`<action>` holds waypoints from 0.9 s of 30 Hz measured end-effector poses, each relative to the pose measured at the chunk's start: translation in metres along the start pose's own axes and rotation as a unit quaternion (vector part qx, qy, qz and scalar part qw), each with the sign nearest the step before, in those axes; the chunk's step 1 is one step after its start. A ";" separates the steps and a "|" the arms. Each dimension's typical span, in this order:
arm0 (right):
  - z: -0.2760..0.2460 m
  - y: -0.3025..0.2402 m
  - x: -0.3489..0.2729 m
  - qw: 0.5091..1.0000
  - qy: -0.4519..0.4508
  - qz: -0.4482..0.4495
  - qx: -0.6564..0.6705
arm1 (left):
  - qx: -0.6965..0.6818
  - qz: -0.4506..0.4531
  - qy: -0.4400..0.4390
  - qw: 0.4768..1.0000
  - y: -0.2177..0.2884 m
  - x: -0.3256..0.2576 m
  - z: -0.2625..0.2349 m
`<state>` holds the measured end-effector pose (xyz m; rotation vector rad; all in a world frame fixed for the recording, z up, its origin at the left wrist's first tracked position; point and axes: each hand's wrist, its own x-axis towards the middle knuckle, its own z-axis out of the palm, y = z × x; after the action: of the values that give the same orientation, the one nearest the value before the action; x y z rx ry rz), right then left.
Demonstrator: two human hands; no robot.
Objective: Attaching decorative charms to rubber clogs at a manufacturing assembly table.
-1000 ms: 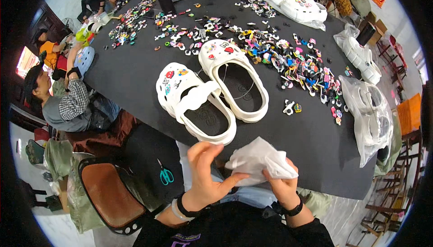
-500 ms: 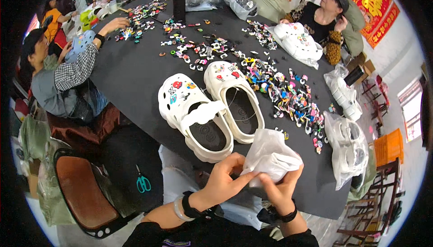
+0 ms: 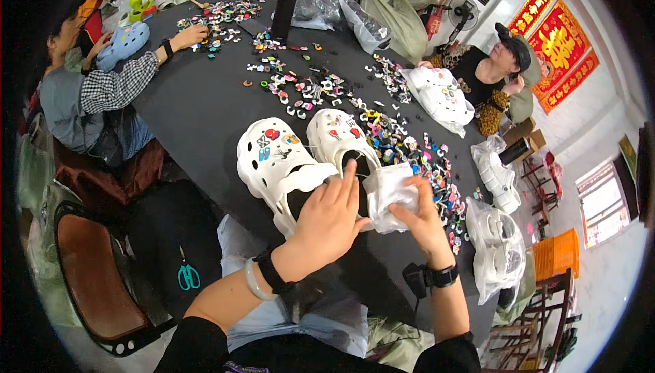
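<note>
Both hands work at the near edge of a round black table (image 3: pixel 198 114). The right hand (image 3: pixel 419 213) is clamped on a crumpled clear plastic bag (image 3: pixel 390 192), thumb and fingers pinching its lower right corner. The left hand (image 3: pixel 327 216) lies flat with its fingers spread and straight, fingertips touching the bag's left edge, gripping nothing. The bag sits just over the heel of the right-hand one of two white clogs (image 3: pixel 300 161), which lie side by side at about 11 o'clock from the hands, their toes dotted with small coloured charms.

A loose band of many small coloured charms (image 3: pixel 382 131) runs from 12 o'clock round to 2 o'clock of the hands, too many to count. Three clear bags holding white clogs show: one (image 3: pixel 440 97) at 1 o'clock far across the table, one (image 3: pixel 498 175) at 3 o'clock, one (image 3: pixel 495 250) at 4 o'clock near the table's edge. A tall black bottle (image 3: pixel 285 8) stands at 12 o'clock far off. On the wall at 1 o'clock hang two red signs (image 3: pixel 556 35) with gold writing, both tilted oblongs. An orange crate (image 3: pixel 556 254) sits on the floor at 3 o'clock. Teal-handled scissors (image 3: pixel 187 274) lie on a black seat at 8 o'clock.
</note>
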<state>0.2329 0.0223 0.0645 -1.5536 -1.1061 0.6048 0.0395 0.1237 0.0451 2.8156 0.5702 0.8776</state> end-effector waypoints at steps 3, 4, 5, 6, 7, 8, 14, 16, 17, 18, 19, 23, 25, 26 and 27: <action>0.015 -0.023 -0.001 0.946 -0.039 -0.143 -0.287 | -0.041 -0.045 0.014 0.998 -0.005 -0.004 -0.002; 0.023 -0.031 0.002 0.947 -0.042 -0.143 -0.285 | -0.040 -0.047 0.014 0.998 -0.006 -0.005 -0.004; 0.027 -0.038 0.004 0.936 -0.067 -0.135 -0.318 | -0.054 -0.056 0.027 0.997 -0.005 -0.003 -0.006; 0.030 -0.042 0.008 0.924 -0.092 -0.127 -0.349 | -0.067 -0.066 0.039 0.995 -0.005 -0.003 -0.008; 0.033 -0.045 0.014 0.919 -0.129 -0.112 -0.355 | -0.105 -0.073 0.041 0.991 -0.006 -0.003 -0.009; 0.033 -0.046 0.021 0.919 -0.125 -0.114 -0.356 | -0.104 -0.070 0.042 0.991 -0.005 -0.003 -0.011; 0.042 -0.007 0.067 0.937 -0.124 -0.128 -0.299 | -0.154 -0.045 0.092 0.983 -0.004 -0.007 -0.005; 0.055 -0.005 0.069 0.923 -0.114 -0.183 -0.317 | -0.154 -0.048 0.077 0.984 -0.003 -0.007 -0.003; 0.062 -0.012 0.066 0.936 -0.107 -0.165 -0.292 | -0.113 -0.032 0.061 0.991 -0.003 -0.008 -0.005; 0.066 -0.016 0.064 0.948 -0.098 -0.146 -0.267 | -0.072 -0.014 0.045 0.996 -0.003 -0.007 -0.006; 0.067 -0.009 0.064 0.934 -0.080 -0.204 -0.283 | -0.067 -0.010 0.061 0.996 -0.004 -0.007 -0.004; 0.071 -0.014 0.053 0.851 -0.011 -0.185 -0.491 | -0.051 0.001 0.068 0.996 -0.005 -0.010 -0.004; 0.064 -0.019 0.061 0.790 0.020 -0.295 -0.537 | -0.057 0.030 0.064 0.996 -0.008 -0.012 -0.004; 0.063 -0.021 0.061 0.793 0.007 -0.294 -0.534 | -0.054 0.030 0.062 0.996 -0.008 -0.014 -0.003; 0.062 -0.015 0.066 0.793 0.012 -0.291 -0.535 | -0.062 0.054 0.061 0.995 -0.006 -0.013 -0.004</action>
<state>0.2050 0.1089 0.0722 -1.9295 -1.9713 -0.6063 0.0254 0.1242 0.0402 2.7167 0.3671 1.0722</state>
